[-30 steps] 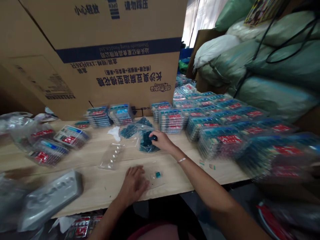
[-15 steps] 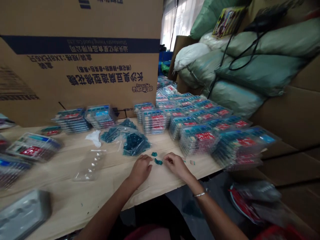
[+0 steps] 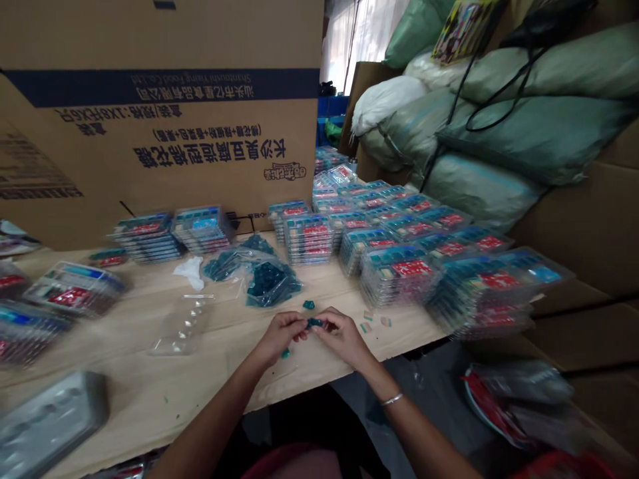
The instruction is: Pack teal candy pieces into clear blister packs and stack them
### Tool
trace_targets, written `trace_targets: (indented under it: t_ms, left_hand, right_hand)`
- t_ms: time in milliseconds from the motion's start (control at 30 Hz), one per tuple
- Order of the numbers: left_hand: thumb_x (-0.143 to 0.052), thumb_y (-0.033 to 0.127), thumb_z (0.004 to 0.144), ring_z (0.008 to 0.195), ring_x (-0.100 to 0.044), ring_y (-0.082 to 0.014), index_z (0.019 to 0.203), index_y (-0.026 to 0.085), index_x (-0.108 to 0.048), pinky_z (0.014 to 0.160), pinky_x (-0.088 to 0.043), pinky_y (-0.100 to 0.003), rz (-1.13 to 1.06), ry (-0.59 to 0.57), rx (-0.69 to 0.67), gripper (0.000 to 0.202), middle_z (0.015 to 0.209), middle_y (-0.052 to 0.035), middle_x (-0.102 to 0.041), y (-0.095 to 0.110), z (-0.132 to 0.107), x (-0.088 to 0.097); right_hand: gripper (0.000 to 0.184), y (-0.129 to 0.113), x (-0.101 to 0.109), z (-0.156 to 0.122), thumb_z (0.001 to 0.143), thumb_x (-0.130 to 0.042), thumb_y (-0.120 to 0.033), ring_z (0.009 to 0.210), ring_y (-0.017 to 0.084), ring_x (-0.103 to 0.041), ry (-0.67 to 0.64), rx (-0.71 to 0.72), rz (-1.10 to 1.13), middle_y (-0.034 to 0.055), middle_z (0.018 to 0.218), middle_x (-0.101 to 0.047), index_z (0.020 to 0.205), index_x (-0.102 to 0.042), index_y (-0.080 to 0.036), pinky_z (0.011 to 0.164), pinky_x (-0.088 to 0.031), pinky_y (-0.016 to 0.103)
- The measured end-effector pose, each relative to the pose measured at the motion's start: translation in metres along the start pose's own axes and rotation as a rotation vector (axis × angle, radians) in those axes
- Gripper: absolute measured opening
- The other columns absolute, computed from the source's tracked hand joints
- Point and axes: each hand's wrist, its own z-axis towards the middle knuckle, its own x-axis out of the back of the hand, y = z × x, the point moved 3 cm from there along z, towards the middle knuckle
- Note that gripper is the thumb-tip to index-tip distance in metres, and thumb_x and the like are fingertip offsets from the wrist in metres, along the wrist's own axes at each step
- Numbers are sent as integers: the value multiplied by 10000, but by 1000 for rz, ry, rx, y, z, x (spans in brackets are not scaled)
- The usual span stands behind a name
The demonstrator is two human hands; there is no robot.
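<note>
My left hand and my right hand meet above the wooden table, with fingertips pinching a small teal piece between them. Another teal piece lies just beyond my fingers, and a third sits below my left hand. Behind them is a clear bag of teal pieces. A flattened clear plastic sleeve lies left of my left hand. Small pale scraps lie right of my right hand.
Several stacks of clear blister packs with red labels cover the table's right and back. More packs lie at the left, with a silver tray near the front. A large cardboard box and stuffed sacks stand behind.
My hands have closed together from apart, and the teal piece that lay on the table is now pinched between my fingers. The view has barely shifted.
</note>
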Motion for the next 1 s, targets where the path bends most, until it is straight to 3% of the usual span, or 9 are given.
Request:
trace_targets:
  t_ms: [100,233,433,633,700,767,833,900,1000]
  left_hand:
    - [-651,426,623,539,-538,-110,676,155,-611,523,-349,-218,-117,7,74,279,591,-6,-615,2,-1,-8]
    - [-704,313,578,570,-527,-94,719,166,-592,572,-378,-215,-101,59,-51,232,606,35,-585,11,-6,-20]
    - [-688,247,598,563,-494,-92,657,170,-546,570,-384,-219,71,50,-192,172,600,34,-556,16,-19,-29]
    - [-551,81,551,523,-429,-93,555,183,-517,543,-327,-222,465,367,-242,108,529,54,-475,17,-28,-36]
    - [-540,90,549,501,-430,-89,552,179,-530,525,-338,-219,353,310,-161,90,520,51,-486,16,-39,-45]
    - [-545,124,575,463,-433,-83,599,172,-566,477,-346,-209,159,155,-59,58,519,48,-509,12,-49,-54]
    - [-555,157,618,452,-460,-83,675,164,-598,455,-370,-204,70,74,-33,72,551,38,-551,9,-53,-57]
    - [-559,165,656,488,-509,-100,691,160,-605,498,-426,-225,168,136,-95,58,581,19,-585,7,-45,-50]
    - [-567,102,645,657,-586,-161,609,166,-605,689,-487,-319,362,249,-180,83,631,-21,-625,4,-21,-35]
  right_hand:
    - [175,4,0,-2,722,-655,-345,600,110,-473,41,-122,178,-29,650,-532,768,-614,-181,561,-367,222]
    - [233,9,1,-9,689,-687,-373,559,92,-420,0,-248,343,-55,594,-476,707,-546,-187,530,-339,209]
    - [220,6,0,-18,717,-624,-366,516,87,-397,-108,-277,409,-48,553,-454,630,-535,-185,500,-317,216]
    - [180,18,-14,-19,644,-601,-301,509,90,-358,152,-269,276,-61,515,-414,553,-491,-192,492,-271,220]
    - [188,25,-15,-19,650,-593,-326,501,92,-373,226,-300,366,-62,514,-425,567,-486,-196,495,-294,222]
    - [212,30,-10,-18,662,-596,-368,498,93,-401,268,-331,451,-63,518,-444,598,-486,-199,509,-331,225]
    - [244,32,-5,-17,658,-626,-407,512,98,-439,248,-351,494,-57,540,-483,637,-501,-199,529,-367,229]
    - [274,32,-3,-15,633,-678,-424,536,105,-471,189,-365,511,-48,570,-520,675,-532,-196,548,-395,235]
    - [297,29,-2,-15,630,-706,-445,558,112,-488,185,-358,502,-42,594,-538,742,-588,-196,569,-412,247]
